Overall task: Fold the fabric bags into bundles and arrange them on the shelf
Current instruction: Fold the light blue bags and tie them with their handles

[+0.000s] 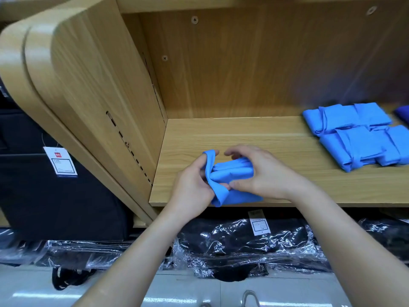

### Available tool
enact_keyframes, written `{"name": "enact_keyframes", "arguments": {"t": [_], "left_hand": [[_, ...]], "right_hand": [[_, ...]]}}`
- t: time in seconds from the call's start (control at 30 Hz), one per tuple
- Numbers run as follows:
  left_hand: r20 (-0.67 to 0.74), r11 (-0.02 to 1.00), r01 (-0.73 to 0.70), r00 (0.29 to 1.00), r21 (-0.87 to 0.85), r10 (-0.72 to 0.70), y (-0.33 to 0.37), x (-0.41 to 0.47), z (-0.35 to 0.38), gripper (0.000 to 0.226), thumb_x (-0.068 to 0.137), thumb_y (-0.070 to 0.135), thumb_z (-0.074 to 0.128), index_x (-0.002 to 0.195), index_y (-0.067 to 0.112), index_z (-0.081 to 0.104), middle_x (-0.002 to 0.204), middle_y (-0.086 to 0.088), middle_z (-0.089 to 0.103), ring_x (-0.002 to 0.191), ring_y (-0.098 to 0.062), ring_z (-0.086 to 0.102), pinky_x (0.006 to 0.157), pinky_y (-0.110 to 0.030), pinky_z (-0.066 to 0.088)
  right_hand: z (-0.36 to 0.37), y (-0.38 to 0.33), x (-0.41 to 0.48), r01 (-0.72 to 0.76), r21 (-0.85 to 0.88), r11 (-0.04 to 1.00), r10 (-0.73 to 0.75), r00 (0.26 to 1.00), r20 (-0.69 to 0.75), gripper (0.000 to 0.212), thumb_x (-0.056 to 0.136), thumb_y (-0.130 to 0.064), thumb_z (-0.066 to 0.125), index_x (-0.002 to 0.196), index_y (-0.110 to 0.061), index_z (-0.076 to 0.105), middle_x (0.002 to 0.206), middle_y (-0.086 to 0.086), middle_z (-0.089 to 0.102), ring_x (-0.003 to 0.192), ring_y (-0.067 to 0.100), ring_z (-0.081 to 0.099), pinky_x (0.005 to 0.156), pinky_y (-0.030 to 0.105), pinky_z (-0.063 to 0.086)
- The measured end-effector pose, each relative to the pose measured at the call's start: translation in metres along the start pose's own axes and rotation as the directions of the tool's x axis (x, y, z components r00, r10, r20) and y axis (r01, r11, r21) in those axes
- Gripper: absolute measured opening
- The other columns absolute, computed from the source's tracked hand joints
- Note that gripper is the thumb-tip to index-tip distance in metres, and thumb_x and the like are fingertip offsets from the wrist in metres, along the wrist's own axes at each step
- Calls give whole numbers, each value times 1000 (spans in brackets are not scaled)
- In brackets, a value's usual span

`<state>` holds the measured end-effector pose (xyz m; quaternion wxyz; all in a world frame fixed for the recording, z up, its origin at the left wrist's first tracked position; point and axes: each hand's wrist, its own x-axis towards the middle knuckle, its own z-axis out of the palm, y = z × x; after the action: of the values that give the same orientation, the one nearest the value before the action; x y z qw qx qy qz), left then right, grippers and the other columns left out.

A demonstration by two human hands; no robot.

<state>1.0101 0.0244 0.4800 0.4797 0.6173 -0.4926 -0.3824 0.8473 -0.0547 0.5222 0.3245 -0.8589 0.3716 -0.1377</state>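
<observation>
Your light wood-grain shelf [243, 138] fills the middle of the frame, and its board shows the progress so far. A cluster of finished light-blue fabric bundles [354, 134] lies at the right, about four as far as I can count. A darker blue piece [402, 114] is cut off by the right edge. Below the shelf's front lip, black goods in crinkled clear plastic [243, 244] run along the lower frame over a pale glossy floor [188, 291]. A black bag [55, 196] with a white hang tag [60, 160] stands at the left. One more light-blue fabric bag [230, 171] sits at the shelf's front edge, lower centre, rolled but, I judge, not yet tied off. Your right hand [261, 173] curls its grip round the roll; your left hand [194, 185] pinches the strap, looped over its fingers. Wrapping it and placing it beside the others remains.
</observation>
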Motion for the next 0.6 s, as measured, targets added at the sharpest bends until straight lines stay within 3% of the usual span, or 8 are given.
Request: {"name": "enact_keyframes", "arguments": {"t": [0.07, 0.1, 0.2, 0.27, 0.33, 0.4, 0.47, 0.6], "left_hand": [[14, 995, -13, 1000, 103, 11, 1, -3, 0, 60, 68, 18, 83, 108, 52, 54, 92, 12, 74, 87, -10, 71, 82, -41, 57], [1, 994, -11, 1000, 111, 11, 4, -3, -1, 54, 71, 18, 82, 105, 50, 54, 91, 16, 73, 87, -7, 70, 83, -39, 57], [-16, 995, 77, 997, 64, -76, 10, 1, -15, 31, 87, 14, 67, 98, 39, 54, 77, 23, 70, 74, 8, 66, 69, -15, 51], [-16, 977, 137, 991, 165, -136, 12, 2, -25, 10, 96, 28, 53, 94, 27, 62, 78, 12, 71, 74, -3, 68, 74, -24, 54], [5, 899, 126, 990, 419, -141, 8, 0, -30, 40, 100, 40, 40, 84, 12, 62, 77, 1, 67, 83, -24, 65, 76, -34, 50], [17, 795, 92, 992, 600, -127, 8, -1, -34, 40, 103, 39, 33, 84, 14, 59, 85, -3, 66, 90, -29, 61, 74, -35, 45], [58, 649, -2, 996, 761, -65, 9, 0, -37, 28, 102, 34, 34, 95, 17, 55, 94, -5, 67, 93, -32, 60, 73, -37, 45], [145, 123, -148, 989, 981, 29, 14, 0, -36, 18, 95, 16, 46, 111, 23, 49, 85, -1, 56, 85, -29, 56, 59, -34, 38]], "right_hand": [[-4, 2, 2, -37, -115, 993, 47, 995, 92, 40, 76, -35, 79, 114, -25, 67, 99, -8, 68, 91, 12, 60, 84, 30, 47], [-7, 4, 3, -48, -123, 991, 58, 995, 85, 30, 78, -34, 78, 104, -24, 71, 88, -6, 70, 83, 14, 60, 78, 32, 47], [-14, 19, 4, -91, -18, 996, 91, 996, 3, 14, 80, -25, 77, 87, -15, 70, 75, 0, 65, 70, 14, 53, 65, 31, 41], [-16, 28, 2, -115, 28, 993, 116, 993, -7, 10, 80, -20, 76, 85, -15, 69, 76, 2, 66, 70, 14, 53, 66, 31, 41], [-17, 34, 1, -141, 22, 990, 140, 990, 18, 8, 80, -17, 76, 84, -17, 69, 75, -1, 66, 70, 14, 54, 67, 31, 42], [-17, 39, 2, -151, 46, 987, 149, 987, 52, 7, 81, -16, 75, 84, -18, 69, 72, -5, 63, 68, 11, 52, 65, 30, 41], [-18, 43, 6, -174, 69, 982, 169, 982, 81, 6, 82, -16, 74, 85, -17, 70, 71, -6, 62, 67, 9, 52, 63, 29, 40], [-22, 50, 11, -240, 114, 964, 223, 964, 144, 3, 83, -16, 74, 86, -15, 72, 74, -3, 65, 68, 9, 55, 64, 28, 40]]}}
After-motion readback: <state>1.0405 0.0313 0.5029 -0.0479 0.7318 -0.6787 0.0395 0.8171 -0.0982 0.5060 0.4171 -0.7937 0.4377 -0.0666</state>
